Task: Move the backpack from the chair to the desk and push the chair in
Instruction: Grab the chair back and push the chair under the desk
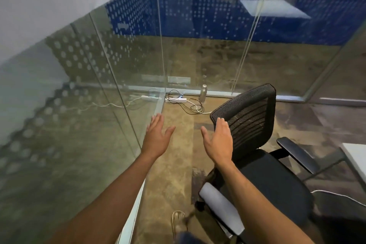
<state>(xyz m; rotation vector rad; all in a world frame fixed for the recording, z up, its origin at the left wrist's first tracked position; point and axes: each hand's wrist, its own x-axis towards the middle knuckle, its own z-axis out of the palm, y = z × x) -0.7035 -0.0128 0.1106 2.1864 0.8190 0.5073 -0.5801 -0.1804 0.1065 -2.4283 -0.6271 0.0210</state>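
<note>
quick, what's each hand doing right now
Left hand: open, flat, holding nothing.
Right hand: open, empty, at the chair backrest edge.

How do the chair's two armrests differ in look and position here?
The near armrest looks pale grey-white under glare; the far armrest reads black. The near armrest lies under the right forearm, low in view; the far armrest sits by the white desk corner. Both are padded, elongated, and flank the black seat.

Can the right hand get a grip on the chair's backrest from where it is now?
Probably yes: the open right hand is at the near edge of the chair's mesh backrest, with nothing between them.
</note>
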